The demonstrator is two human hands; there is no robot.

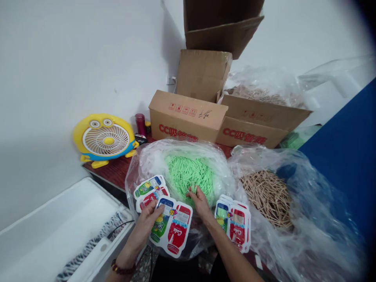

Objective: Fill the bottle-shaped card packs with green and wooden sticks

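My left hand (149, 217) grips a printed card (178, 231) shaped like two jars, one green with Sprite lettering and one red with Cola lettering. My right hand (200, 201) has its fingers pinched at the edge of a heap of thin green sticks (188, 170), with a few short green pieces between the fingertips. The heap lies in an open clear plastic bag (148, 154). Beyond my left hand rests a pile of similar cards (149, 188). Another card stack (239, 223) lies right of my right forearm, with sticks showing in its top card.
Thin brown sticks (268, 197) fill a second plastic bag at right. Behind stand cardboard boxes (188, 117) with red lettering. A yellow fan (108, 139) and a dark red bottle (140, 124) are at back left. A white tub (73, 203) sits lower left; a blue panel (346, 156) rises right.
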